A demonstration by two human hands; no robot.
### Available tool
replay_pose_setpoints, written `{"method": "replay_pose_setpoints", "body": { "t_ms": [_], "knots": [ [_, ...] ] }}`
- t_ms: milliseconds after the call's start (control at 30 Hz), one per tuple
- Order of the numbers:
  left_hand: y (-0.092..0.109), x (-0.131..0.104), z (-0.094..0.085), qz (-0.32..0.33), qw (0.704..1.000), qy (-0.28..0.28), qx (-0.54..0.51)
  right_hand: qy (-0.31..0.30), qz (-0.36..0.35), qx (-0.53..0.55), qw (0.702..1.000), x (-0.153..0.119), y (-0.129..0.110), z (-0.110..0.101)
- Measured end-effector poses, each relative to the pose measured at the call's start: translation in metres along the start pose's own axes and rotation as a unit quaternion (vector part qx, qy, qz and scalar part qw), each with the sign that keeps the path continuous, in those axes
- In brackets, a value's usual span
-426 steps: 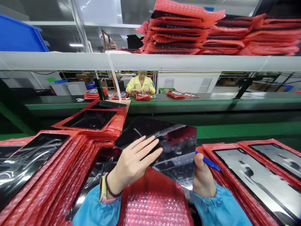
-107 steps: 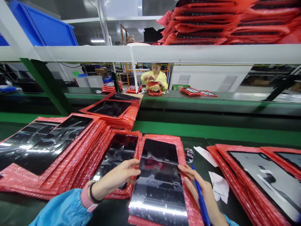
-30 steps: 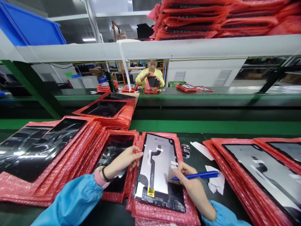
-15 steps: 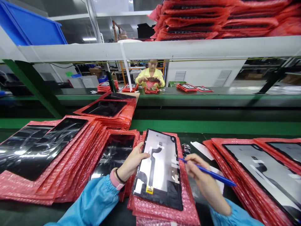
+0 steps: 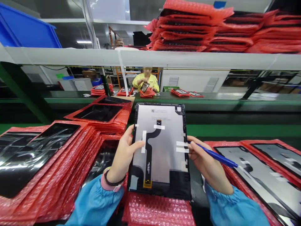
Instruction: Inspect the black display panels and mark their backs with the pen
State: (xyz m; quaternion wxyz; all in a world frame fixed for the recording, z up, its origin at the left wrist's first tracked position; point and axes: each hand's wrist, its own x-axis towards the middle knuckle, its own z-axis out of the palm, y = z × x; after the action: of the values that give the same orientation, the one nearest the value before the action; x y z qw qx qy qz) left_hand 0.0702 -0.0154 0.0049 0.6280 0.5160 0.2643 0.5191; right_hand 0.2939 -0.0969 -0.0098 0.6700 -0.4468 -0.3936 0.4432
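Note:
A tablet screen panel (image 5: 164,157), its silver back facing me, is tilted up above a stack of red bubble-wrap sleeves (image 5: 160,210). My left hand (image 5: 123,153) grips its left edge, thumb on the back beside a white tape strip. At the right edge, my right hand (image 5: 207,160) holds a blue pen-like tool (image 5: 217,158) between thumb and fingers, its tip hidden near the panel's edge. White tape strips, a black flex cable and a yellow connector end show on the panel's back.
Stacks of red sleeves with black panels (image 5: 58,141) stand at the left, and sleeves with silver-backed panels (image 5: 254,169) at the right. A white shelf (image 5: 188,59) crosses above, bearing red packs. A person in yellow (image 5: 151,82) works across the bench.
The panel has been raised off the sleeves, nearer to me and more upright. Both hands moved with it, the right one now close against its edge. The view has shifted slightly.

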Motion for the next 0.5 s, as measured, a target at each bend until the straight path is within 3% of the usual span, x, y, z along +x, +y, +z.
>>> {"method": "replay_pose_setpoints", "body": {
  "t_ms": [200, 500],
  "knots": [
    [0.008, 0.000, -0.002, 0.065, 0.997, 0.034, -0.010, -0.042, -0.026, 0.027, 0.998, -0.002, -0.010, 0.021],
    [0.011, 0.000, -0.010, 0.048, 0.997, 0.050, -0.017, -0.052, -0.101, -0.097, 0.989, -0.001, 0.000, 0.018]
  ]
}}
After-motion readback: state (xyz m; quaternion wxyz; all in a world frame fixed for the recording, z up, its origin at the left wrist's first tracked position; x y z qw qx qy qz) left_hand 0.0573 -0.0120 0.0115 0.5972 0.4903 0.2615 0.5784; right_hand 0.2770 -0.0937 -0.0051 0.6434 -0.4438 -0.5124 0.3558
